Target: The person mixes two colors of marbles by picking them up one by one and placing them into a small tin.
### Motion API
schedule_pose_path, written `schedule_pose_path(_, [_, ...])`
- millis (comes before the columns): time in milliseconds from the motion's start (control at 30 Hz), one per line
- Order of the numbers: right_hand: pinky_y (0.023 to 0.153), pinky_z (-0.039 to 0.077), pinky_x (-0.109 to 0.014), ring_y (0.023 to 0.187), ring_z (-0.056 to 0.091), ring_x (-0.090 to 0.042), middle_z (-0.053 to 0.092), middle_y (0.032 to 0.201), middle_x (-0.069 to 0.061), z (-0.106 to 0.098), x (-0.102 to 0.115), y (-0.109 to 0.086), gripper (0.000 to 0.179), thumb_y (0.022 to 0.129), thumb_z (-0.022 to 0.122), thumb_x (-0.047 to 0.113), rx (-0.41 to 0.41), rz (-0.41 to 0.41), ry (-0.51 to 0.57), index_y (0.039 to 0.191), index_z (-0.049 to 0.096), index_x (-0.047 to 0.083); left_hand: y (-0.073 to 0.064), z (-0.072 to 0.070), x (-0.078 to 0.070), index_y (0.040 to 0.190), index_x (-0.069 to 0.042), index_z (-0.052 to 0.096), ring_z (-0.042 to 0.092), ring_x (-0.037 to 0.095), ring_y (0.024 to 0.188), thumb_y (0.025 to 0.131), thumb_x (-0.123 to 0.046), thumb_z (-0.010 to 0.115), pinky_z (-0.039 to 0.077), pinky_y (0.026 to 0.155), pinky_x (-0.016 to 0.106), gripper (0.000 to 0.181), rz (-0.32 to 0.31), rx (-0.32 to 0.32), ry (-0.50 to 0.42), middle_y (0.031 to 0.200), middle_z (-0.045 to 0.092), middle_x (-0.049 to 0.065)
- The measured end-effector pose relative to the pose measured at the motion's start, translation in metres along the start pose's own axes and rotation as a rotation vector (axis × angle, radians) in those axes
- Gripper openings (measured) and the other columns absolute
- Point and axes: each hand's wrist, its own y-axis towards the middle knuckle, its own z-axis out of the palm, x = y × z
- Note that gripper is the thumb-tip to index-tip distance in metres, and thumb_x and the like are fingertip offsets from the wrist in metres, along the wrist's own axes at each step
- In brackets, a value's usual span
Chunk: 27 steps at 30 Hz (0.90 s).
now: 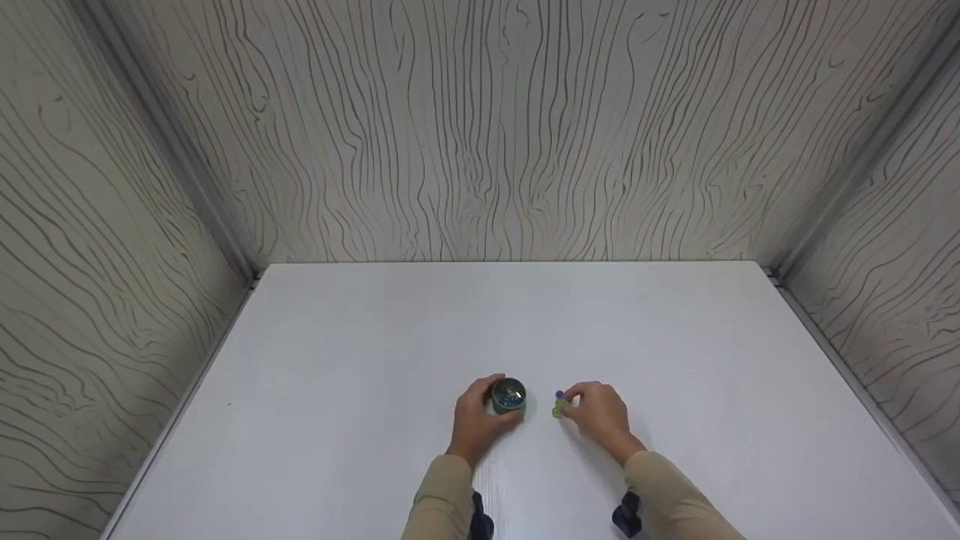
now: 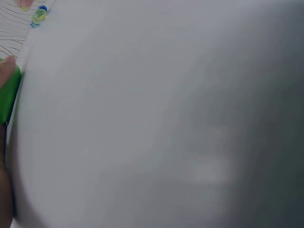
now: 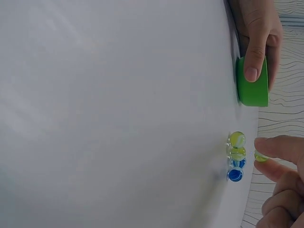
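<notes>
Wall: a pale panel with dark wood-grain lines (image 1: 480, 142) stands behind the work area. Counter: the white counter (image 1: 360, 337) bears all the items noted below. Sleeves: beige sleeves (image 1: 446, 487) cover both forearms, and a dark wrist device (image 1: 627, 514) shows beside each.

Left hand (image 1: 478, 416): rests low at the counter, fingers curled round the side of a green cup, thumb lying along its near wall. Right hand (image 1: 601, 412): to the right of the cup, well clear of it, thumb and index finger pinching one yellow-green marble (image 3: 261, 156).

Green cup (image 3: 251, 92): upright on the counter, mouth facing up. Small blue and yellowish pieces lie inside; their number cannot be made out. Held marble: raised off the counter, just above a close group of four. That group comprises two yellow-green marbles (image 3: 237, 139) and two blue marbles (image 3: 235, 175), lying on the counter between the cup and the right hand's near side.
</notes>
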Motion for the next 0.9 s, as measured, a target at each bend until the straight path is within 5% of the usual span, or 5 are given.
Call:
schedule_pose_path(400, [0.059,0.047,-0.027,0.066,0.052,-0.012,0.073,0.084,-0.007,0.000,0.008,0.002,0.011,0.076,0.076,0.015,-0.014,-0.036,-0.015,0.085,0.076,0.008,-0.001,-0.001,-0.004,0.126,-0.014,0.059,0.061,0.019,0.121,0.068,-0.027,0.085,0.048,0.110,0.034,0.065,-0.012,-0.004,0.030,0.124,0.066,0.001])
schedule_pose_path(633, [0.080,0.057,-0.043,0.089,0.069,-0.027,0.075,0.092,-0.010,0.001,0.012,0.001,0.012,0.075,0.078,0.015,-0.014,-0.047,-0.023,0.084,0.075,0.007,0.000,0.000,-0.003,0.126,-0.013,0.060,0.062,0.020,0.120,0.068,-0.028,0.085,0.048,0.110,0.034,0.065,0.006,-0.007,0.046,0.124,0.067,0.003])
schedule_pose_path(900, [0.083,0.057,-0.044,0.091,0.069,-0.027,0.076,0.093,-0.010,0.004,0.017,0.000,0.013,0.075,0.077,0.015,-0.008,-0.037,0.001,0.085,0.075,0.007,0.000,0.001,-0.002,0.125,-0.013,0.060,0.062,0.020,0.119,0.068,-0.027,0.085,0.049,0.109,0.034,0.064,-0.001,-0.008,0.041,0.123,0.067,0.003])
